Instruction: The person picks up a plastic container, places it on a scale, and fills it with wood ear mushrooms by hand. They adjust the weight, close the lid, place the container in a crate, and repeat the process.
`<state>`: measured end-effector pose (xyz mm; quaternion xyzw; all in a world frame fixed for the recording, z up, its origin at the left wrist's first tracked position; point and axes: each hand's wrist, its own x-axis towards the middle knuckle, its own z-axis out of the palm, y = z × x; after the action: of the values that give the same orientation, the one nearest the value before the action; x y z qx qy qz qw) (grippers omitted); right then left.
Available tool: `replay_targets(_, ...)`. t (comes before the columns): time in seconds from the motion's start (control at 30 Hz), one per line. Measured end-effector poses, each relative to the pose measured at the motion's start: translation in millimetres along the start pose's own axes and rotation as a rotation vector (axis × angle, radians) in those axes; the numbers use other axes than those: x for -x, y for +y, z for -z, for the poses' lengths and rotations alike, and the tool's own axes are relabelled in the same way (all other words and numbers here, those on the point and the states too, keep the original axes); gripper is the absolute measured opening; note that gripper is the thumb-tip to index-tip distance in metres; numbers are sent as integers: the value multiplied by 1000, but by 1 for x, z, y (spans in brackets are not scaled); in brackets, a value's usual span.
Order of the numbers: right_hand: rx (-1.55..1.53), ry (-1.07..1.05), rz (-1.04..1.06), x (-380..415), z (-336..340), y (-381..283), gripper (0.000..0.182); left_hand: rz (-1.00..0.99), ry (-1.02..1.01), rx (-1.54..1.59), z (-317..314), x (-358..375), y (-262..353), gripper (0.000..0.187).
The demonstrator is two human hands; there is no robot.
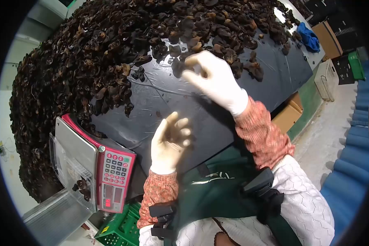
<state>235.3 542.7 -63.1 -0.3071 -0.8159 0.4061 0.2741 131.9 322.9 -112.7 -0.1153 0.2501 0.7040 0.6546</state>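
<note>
A heap of dark brown, ruffled pieces that look like wood ear mushrooms point(110, 45) covers most of the dark tabletop point(254, 90). At the near edge of the heap, my right hand point(217, 80), in a white glove, pinches a dark wood ear mushroom point(177, 67) between thumb and forefinger. My left hand point(170, 141), gloved too, hovers over the table's near side with the palm turned up. Its fingers are apart and loosely bent, and nothing shows in them.
To the left stands a red and grey digital scale point(115, 176), with a few dark pieces point(84, 188) on its pan. Below it is a green plastic crate point(123, 225). A blue cloth point(308, 37) lies at the far right corner, and a cardboard box point(289, 115) sits beneath the right edge.
</note>
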Motion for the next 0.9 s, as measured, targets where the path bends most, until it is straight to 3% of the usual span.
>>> replay_targets(0.1,322,97,135,-26,-24,27,30,-4,-16,-29,-2,4,-2,34)
replay_targets(0.2,377,37,212,-38,-42,42,23,-3,-44,-45,1,5,-6,35)
replay_targets(0.33,58,48,106,-40,-22,44,16,-3,-16,-55,0,9,-11,37)
replay_targets(0.43,-215,22,-104,-21,3,33,18,3,-28,-112,-2,6,-12,40)
replay_targets(0.47,-455,-31,-268,-8,13,21,18,16,-36,-150,-3,4,-13,44)
replay_targets(0.57,-692,-160,-364,33,26,-10,16,45,-82,-176,-11,-2,-15,59)
replay_targets(0.63,-372,-247,-148,63,14,-13,20,53,-138,-67,-36,0,-21,70)
replay_targets(0.67,-383,-287,-127,77,10,-19,22,44,-13,-145,-41,2,-23,78)
replay_targets(0.73,-399,-327,-104,89,15,-26,24,65,87,-238,-27,4,-25,63)
replay_targets(0.83,-144,34,-170,84,36,-1,29,99,67,-99,-16,6,-23,45)
replay_targets(0.9,324,171,-74,75,48,25,29,86,91,-91,-15,8,-22,44)
